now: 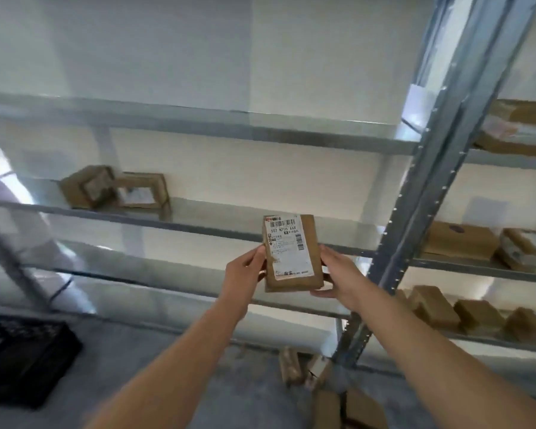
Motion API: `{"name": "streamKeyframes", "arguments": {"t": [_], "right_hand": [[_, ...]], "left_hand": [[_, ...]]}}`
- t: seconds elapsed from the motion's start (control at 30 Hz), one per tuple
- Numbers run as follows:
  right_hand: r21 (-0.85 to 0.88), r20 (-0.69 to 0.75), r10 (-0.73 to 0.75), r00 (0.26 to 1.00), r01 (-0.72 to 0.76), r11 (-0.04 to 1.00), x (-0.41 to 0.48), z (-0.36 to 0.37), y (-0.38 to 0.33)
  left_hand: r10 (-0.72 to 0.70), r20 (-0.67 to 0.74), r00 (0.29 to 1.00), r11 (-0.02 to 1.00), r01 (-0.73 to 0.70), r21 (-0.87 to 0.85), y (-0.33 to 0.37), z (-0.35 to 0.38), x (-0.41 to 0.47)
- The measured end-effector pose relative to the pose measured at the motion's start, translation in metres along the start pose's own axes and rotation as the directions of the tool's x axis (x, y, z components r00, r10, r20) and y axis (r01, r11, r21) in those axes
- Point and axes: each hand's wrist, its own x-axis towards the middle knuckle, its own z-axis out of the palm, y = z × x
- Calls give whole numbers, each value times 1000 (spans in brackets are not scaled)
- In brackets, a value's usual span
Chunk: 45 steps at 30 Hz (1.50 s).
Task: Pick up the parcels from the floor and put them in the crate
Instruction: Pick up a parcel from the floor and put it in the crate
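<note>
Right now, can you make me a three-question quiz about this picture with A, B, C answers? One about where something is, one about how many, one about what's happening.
1. Where is the black crate?
A. on the top shelf
B. on the floor, lower left
C. held in the air

2. How many parcels sit on the left rack?
A. two
B. five
C. none

3. What is happening to the labelled parcel?
A. it lies on the floor
B. it is in the crate
C. the left grip and right grip hold its sides

Answers:
1 B: it rests on the grey floor.
2 A: a tilted parcel and a second parcel stand side by side.
3 C: fingers curl round both long edges.
</note>
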Motion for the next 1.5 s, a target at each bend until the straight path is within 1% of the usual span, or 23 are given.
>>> {"name": "streamKeyframes", "arguments": {"t": [0.1, 0.17, 0.27, 0.4, 0.57, 0.7, 0.83, 0.93, 1.07, 1.13, 1.23, 1.37, 1.43, 1.5], "right_hand": [[-93, 138, -21, 990, 35, 995, 25, 100, -17], [-140, 225, -25, 974, 58, 988, 34, 161, -21], [-189, 352, -7, 936, 79, 979, 36, 244, -17], [-261, 479, 63, 876, 73, 963, 34, 326, 4], [-303, 577, 132, 806, 61, 951, 29, 401, 19], [-324, 639, 169, 751, 63, 944, 39, 455, 21], [-361, 688, 182, 702, 113, 926, 62, 511, 18], [-355, 720, 198, 665, 108, 929, 83, 548, 12], [-346, 756, 241, 608, 58, 937, 115, 592, -3], [-368, 763, 278, 583, 38, 929, 133, 615, -8], [-402, 780, 313, 541, 51, 914, 160, 648, -19], [-397, 811, 331, 484, 39, 917, 189, 685, -31], [-407, 811, 342, 475, 37, 913, 198, 700, -33], [-412, 809, 354, 470, 23, 911, 201, 712, -35]], "left_hand": [[24, -140, 990, 999, -28, -30, 9, -92, 10], [-4, -240, 971, 999, -9, -53, 7, -147, 10], [-46, -372, 927, 990, -7, -139, 0, -219, 1], [-88, -510, 855, 988, 11, -152, -13, -288, -27], [-93, -650, 754, 990, 3, -138, -20, -347, -46], [-147, -715, 684, 981, 9, -193, -26, -384, -46], [-156, -773, 614, 980, 2, -197, -28, -421, -30], [-177, -813, 555, 977, 0, -213, -22, -447, -10], [-195, -830, 522, 971, -17, -239, -9, -484, 25], [-202, -850, 486, 969, -28, -246, -2, -499, 42], [-190, -874, 448, 969, -56, -240, 7, -517, 69], [-181, -898, 402, 972, -68, -227, 11, -543, 102], [-188, -908, 374, 969, -80, -233, 12, -555, 114], [-190, -913, 362, 967, -89, -237, 11, -567, 121]]}}
